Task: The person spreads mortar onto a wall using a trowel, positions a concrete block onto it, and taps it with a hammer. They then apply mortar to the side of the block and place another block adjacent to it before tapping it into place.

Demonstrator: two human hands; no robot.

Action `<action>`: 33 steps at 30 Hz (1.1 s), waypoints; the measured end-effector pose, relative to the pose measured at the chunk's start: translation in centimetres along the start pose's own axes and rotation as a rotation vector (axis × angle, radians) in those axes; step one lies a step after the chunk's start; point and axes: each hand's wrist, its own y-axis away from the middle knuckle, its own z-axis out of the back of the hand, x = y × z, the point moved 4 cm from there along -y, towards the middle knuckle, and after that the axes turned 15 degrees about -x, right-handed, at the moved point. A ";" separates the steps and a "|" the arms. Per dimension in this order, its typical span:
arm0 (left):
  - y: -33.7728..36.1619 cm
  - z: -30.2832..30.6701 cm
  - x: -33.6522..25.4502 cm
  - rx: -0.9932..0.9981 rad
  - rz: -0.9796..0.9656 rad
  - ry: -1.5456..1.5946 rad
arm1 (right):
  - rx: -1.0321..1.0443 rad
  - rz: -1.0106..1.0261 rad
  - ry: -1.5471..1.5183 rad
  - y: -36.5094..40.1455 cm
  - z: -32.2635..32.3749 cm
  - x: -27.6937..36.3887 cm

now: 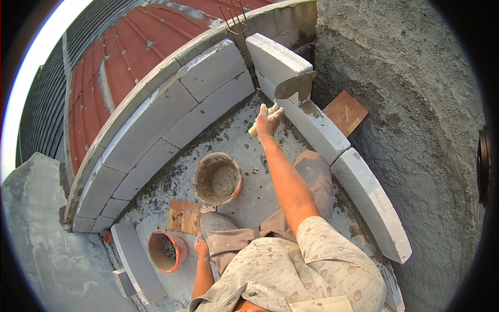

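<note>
My right hand (268, 120), smeared with mortar, is closed around the handle of a trowel (295, 87). The broad, grey-brown blade lies against the end of the upper white block (278, 56), just over the lower white block (317, 127). Patches of mortar show on that lower block's top. Beside my left knee, my left hand (201, 244) hangs low with its fingers partly hidden. Just above it lies a wooden board (184, 216) on the floor. In front of my knees stands a bucket (217, 178) with wet mortar inside.
A smaller orange bucket (168, 251) stands at lower left, near loose white blocks (136, 262). A curved white block wall (171, 114) runs along the left, with rebar (237, 21) sticking up at its end. A rough cement wall (410, 114) rises at right. Another wooden board (345, 113) lies behind the blocks.
</note>
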 end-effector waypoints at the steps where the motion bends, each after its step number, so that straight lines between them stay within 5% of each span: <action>1: -0.1 -0.2 0.4 0.010 0.000 0.023 | -0.028 0.086 0.110 0.0 -0.5 0.1; 6: -1.0 -0.7 1.4 -0.035 0.007 -0.053 | 0.150 0.063 0.357 3.0 4.8 -2.7; 10: -0.1 -0.4 0.5 -0.015 0.027 -0.004 | 0.354 -0.201 0.000 5.4 10.9 0.0; 13: 0.5 0.1 -0.2 0.057 0.068 -0.081 | 0.248 -0.264 -0.424 3.5 8.4 1.3; 21: -0.3 0.7 2.1 -0.031 -0.006 -0.095 | 0.153 -0.599 -0.776 -2.4 -3.9 0.0; 25: 0.7 2.5 3.6 -0.006 0.113 -0.054 | 0.361 -0.626 -0.443 1.5 -6.9 -4.7; 28: 0.6 3.0 8.0 -0.113 0.221 0.032 | 0.625 -0.581 -0.283 8.3 -0.8 -5.6; 31: 1.2 4.8 14.2 -0.194 0.483 0.232 | 0.904 -0.663 0.157 14.5 5.7 -4.5; 33: 2.4 7.6 14.9 -0.264 0.705 0.333 | 1.015 -0.537 0.519 16.2 6.9 -3.0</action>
